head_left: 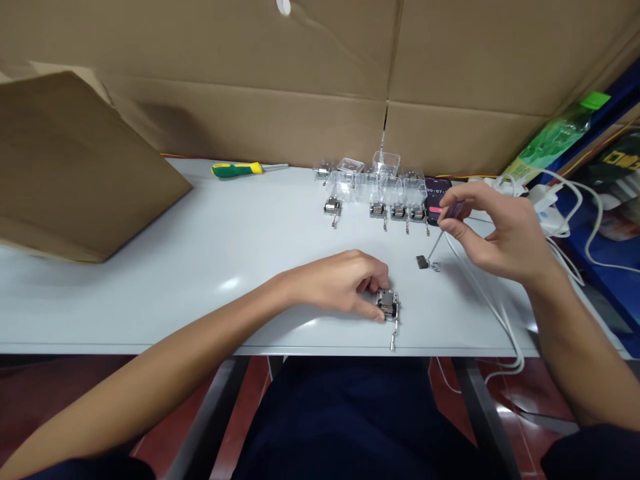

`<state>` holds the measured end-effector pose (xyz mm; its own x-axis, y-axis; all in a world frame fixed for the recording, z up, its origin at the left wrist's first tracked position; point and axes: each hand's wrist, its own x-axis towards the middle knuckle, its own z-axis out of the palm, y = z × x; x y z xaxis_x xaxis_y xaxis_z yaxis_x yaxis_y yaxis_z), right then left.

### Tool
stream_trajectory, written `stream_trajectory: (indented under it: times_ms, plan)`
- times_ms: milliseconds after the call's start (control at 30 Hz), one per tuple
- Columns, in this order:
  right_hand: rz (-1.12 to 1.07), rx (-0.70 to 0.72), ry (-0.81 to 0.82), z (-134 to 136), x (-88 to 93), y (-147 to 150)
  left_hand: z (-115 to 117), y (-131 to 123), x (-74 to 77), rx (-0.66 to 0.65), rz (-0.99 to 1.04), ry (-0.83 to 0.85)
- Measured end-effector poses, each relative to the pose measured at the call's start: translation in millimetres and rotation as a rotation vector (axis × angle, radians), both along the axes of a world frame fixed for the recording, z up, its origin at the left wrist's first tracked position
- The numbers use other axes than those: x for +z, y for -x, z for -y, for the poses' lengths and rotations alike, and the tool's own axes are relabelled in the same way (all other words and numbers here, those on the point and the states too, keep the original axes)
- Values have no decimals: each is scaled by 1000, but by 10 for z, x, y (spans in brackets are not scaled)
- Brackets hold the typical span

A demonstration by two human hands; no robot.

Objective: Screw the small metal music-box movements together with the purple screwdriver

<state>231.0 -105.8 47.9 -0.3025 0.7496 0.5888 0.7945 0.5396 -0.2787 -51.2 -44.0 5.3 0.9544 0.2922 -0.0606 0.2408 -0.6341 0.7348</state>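
- Far off to the left of your left grip, a cardboard panel (90, 173) is leaning over the white table (215, 233).
- Beyond your left grip and to its left, a green-and-yellow screwdriver (245, 169) is lying with its shaft pointing right.
- Your left hand (345, 283) is pinching the cranked metal mechanism (387, 304) at its left side, thumb on the near part, fingers on the far part.
- The mechanism is sitting just right of those fingertips, its crank running lengthwise toward your body; your left hand is touching it, while your right hand is hovering farther off, beyond it and to the right.
- Straight beyond your left grip, clear plastic boxes (345, 188) are standing in a cluster; the leftmost seems to be holding a metal mechanism, but you cannot tell what the others are containing.
- Four more cranked mechanisms (399, 211) are lying in front of those boxes, cranks pointing toward you.
- Between your two grips, a small dark block (423, 262) is lying beside some tiny metal bits (435, 267).
- Your right hand (500, 233) is pinching a thin-shafted tool (436, 246), which is slanting down and left toward the block; whether its tip is touching, you cannot tell.
- Behind your right fingertips, a phone (438, 187) is showing a timer.
- Right of your right grip, white cables (550, 207) are tangling below a green-capped bottle (555, 140).
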Motion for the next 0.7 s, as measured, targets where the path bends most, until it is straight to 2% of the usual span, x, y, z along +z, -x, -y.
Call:
stream_trajectory:
  times_ms: [167,267,433,700]
  plan:
    - [-195,102,-68,61,-68,118,-18,0,8,24,18,62]
    - [-315,169,-92,94,-119,226,-23,-11,5,93,75,58]
    - [-358,233,-143,131,-196,344,32,-80,-35,185,191,9]
    - [-373,280,-149,142,-233,376,97,-122,-94,103,266,-132]
